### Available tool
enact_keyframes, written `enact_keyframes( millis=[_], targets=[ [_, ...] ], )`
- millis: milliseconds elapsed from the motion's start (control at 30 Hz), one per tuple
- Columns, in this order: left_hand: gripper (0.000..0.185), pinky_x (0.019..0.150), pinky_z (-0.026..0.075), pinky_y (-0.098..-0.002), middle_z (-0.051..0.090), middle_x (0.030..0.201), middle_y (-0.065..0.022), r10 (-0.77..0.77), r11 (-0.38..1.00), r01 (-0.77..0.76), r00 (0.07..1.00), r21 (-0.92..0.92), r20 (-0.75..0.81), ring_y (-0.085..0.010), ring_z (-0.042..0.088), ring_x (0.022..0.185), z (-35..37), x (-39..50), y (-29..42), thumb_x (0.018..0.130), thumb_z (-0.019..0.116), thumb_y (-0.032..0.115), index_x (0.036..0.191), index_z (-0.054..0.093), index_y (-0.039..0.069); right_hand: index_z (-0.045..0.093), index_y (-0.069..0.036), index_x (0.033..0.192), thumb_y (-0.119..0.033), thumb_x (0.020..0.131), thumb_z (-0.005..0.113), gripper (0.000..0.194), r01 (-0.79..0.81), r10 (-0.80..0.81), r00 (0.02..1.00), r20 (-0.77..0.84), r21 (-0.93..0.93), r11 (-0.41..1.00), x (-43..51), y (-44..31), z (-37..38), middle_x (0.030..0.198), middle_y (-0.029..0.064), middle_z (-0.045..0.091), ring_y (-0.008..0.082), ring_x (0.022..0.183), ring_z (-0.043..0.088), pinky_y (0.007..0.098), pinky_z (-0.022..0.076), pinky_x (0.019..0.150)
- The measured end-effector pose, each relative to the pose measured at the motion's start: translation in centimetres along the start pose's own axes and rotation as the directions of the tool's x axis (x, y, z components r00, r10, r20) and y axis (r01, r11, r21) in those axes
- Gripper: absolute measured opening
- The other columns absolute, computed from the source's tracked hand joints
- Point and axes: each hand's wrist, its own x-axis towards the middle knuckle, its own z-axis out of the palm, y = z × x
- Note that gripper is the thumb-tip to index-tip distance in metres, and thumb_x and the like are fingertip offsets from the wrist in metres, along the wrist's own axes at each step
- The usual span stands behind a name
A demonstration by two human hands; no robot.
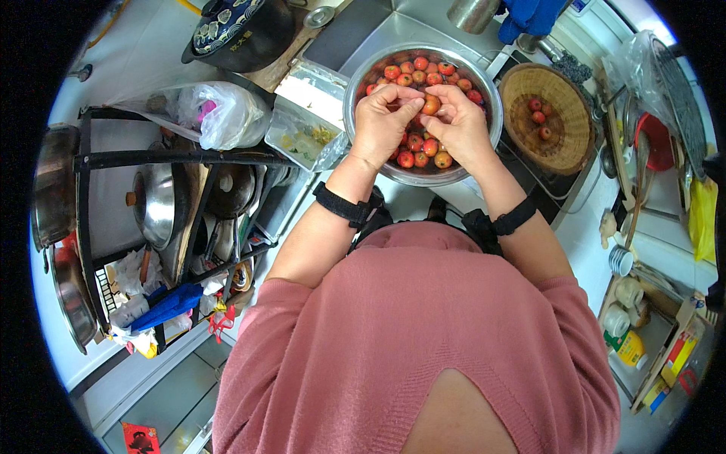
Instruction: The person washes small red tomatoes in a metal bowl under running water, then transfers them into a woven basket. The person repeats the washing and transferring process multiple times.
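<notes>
A round metal basin (495, 122) holds many small red fruits (405, 159), which look like hawthorn or crab apples, seemingly in water. Above it my right hand (460, 126) grips one orange-red fruit (431, 105) between thumb and fingers. My left hand (388, 122) is close against that fruit's left side, thumb and fingertips pinched together; whether something small is between them cannot be told. To the right of the basin stands a woven basket (516, 96) with several of the same red fruits (537, 117) at its bottom.
Under the basin is a steel sink (391, 28). At its left stand a clear plastic box (295, 139), a white plastic bag (232, 116) and a black pot (255, 42) with a patterned lid. A black rack (187, 159) with pans is at the left. A metal cup (472, 14) stands behind the basin.
</notes>
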Motion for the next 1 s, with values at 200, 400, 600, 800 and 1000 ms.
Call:
enact_keyframes(
  millis=[200,400,600,800,1000],
  targets=[
    [0.009,0.076,0.049,-0.0292,0.06,0.087,-0.0084,0.196,0.878,-0.172,0.981,0.447,-0.008,-0.0179,0.06,0.083,0.1,-0.4,0.4,0.087,0.067,0.007,0.088,0.063,-0.001,0.061,-0.002,0.114,0.0,0.075,0.075,0.041,0.073,-0.072,0.997,0.012,-0.134,0.988,-0.4,-0.2,-0.2,0.095,0.0099,0.065,0.014,0.078,0.062,0.0276,0.0532,0.07],
    [0.01,0.074,0.049,-0.0315,0.06,0.089,-0.0103,0.29,0.837,-0.244,0.957,0.49,-0.02,-0.0207,0.06,0.082,0.0,-0.6,0.6,0.089,0.064,0.007,0.09,0.058,0.0,0.06,0.001,0.114,0.003,0.083,0.068,0.033,0.064,-0.029,0.967,0.252,-0.134,0.989,0.5,-3.2,-1.4,0.096,0.0056,0.063,0.0103,0.081,0.061,0.0251,0.0517,0.072],
    [0.011,0.069,0.049,-0.0321,0.061,0.083,-0.0118,0.474,0.702,-0.329,0.877,0.631,-0.07,-0.0206,0.061,0.075,-0.1,-0.6,1.0,0.093,0.061,0.011,0.09,0.058,0.001,0.059,0.0,0.111,-0.002,0.077,0.066,0.035,0.405,-0.149,0.904,0.401,-0.691,0.599,1.0,-4.3,-1.3,0.091,0.0153,0.058,0.0331,0.086,0.059,0.0387,0.0492,0.075],
    [0.021,0.064,0.048,-0.0316,0.065,0.074,-0.0121,0.253,0.863,-0.038,0.895,0.503,-0.367,-0.0188,0.061,0.069,-11.4,3.0,0.7,0.09,0.065,0.019,0.084,0.062,-0.001,0.064,-0.002,0.104,-0.013,0.079,0.071,0.028,-0.04,0.062,0.996,0.071,-0.285,0.958,-1.7,-2.1,-5.4,0.098,0.0169,0.065,0.0301,0.087,0.065,0.0364,0.0518,0.078],
    [0.041,0.078,0.049,-0.0464,0.066,0.085,-0.0203,0.086,0.299,0.295,0.939,0.908,-0.333,-0.0387,0.063,0.085,-19.5,1.1,-3.9,0.089,0.06,0.043,0.088,0.067,0.002,0.066,-0.001,0.105,-0.02,0.079,0.072,0.033,-0.132,0.002,0.984,-0.179,-0.718,0.683,0.6,-0.2,-15.1,0.098,0.0186,0.067,0.0309,0.086,0.066,0.0382,0.0517,0.078]
  ],
)
